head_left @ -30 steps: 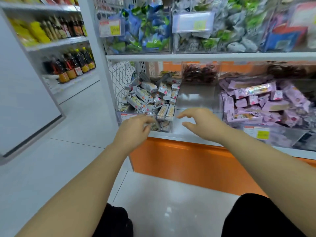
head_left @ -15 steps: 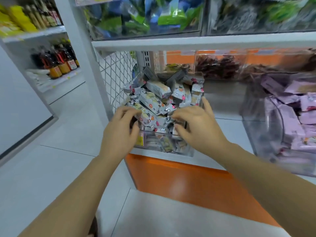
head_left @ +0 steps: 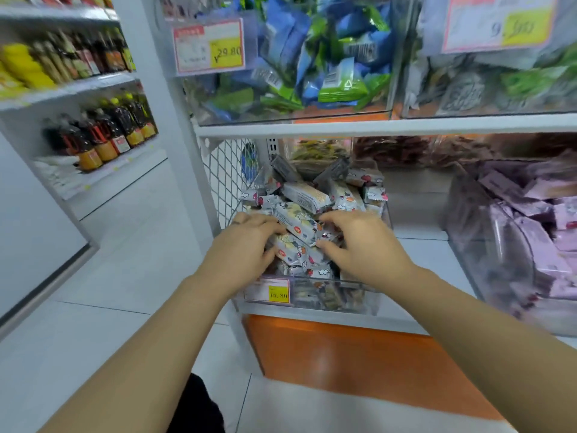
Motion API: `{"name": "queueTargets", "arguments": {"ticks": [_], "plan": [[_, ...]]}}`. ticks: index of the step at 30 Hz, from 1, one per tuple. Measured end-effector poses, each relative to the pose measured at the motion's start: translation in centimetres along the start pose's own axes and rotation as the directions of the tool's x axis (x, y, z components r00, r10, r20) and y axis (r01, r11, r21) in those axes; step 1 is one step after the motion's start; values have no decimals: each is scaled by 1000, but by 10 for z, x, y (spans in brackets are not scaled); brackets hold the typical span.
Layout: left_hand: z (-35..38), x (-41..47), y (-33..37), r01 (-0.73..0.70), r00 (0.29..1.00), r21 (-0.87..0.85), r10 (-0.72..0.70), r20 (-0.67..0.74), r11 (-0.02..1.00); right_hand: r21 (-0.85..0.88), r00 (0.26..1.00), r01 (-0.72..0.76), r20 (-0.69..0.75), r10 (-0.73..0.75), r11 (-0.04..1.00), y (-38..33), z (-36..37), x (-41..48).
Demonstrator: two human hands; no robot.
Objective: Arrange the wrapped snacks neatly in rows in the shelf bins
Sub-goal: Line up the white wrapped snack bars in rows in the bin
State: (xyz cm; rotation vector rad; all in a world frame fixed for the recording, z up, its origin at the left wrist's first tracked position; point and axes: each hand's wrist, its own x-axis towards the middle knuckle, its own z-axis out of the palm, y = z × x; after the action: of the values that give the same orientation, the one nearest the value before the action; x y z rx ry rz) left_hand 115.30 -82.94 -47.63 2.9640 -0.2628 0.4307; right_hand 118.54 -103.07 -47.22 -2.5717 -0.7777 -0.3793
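The right hand [head_left: 365, 245] pinches a wrapped snack [head_left: 299, 225] between thumb and curled fingers. The left hand [head_left: 243, 248] curls into the same heap, but I cannot tell whether it grips anything. The silver wrapped snacks [head_left: 312, 195] lie jumbled in a clear bin [head_left: 352, 281] on the lower shelf [head_left: 418, 242], near purple packets [head_left: 537, 245].

Two hands on show, left hand [head_left: 246, 248] and right hand [head_left: 362, 245]. I count four clear bins up front: two on the upper shelf, the blue-and-green bin [head_left: 281, 117] and the grey-and-green bin [head_left: 468, 111], and two below, the white-snack bin [head_left: 346, 296] and the purple-snack bin [head_left: 468, 220]. Three price tags, top-left tag [head_left: 208, 45], top-right tag [head_left: 499, 23] and low tag [head_left: 271, 290]. The white wrapped snacks [head_left: 307, 195], the purple packs [head_left: 530, 195] and the dark bottles [head_left: 103, 132] are each too heaped or blurred to count.
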Motion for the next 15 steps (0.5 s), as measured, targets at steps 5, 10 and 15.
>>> {"name": "queueTargets", "arguments": {"ticks": [5, 10, 15], "plan": [[-2, 2, -6, -84, 996, 75, 86, -24, 994, -22, 991, -121, -51, 120, 992, -15, 13, 2], [4, -6, -9, -134, 984, 88, 143, -105, 987, 55, 981, -129, -138, 135, 990, -21, 9, -6], [6, -19, -7, -114, 964, -26, 104, -245, 993, 43, 946, -119, -299, 126, 992, -11, -18, -37]]}}
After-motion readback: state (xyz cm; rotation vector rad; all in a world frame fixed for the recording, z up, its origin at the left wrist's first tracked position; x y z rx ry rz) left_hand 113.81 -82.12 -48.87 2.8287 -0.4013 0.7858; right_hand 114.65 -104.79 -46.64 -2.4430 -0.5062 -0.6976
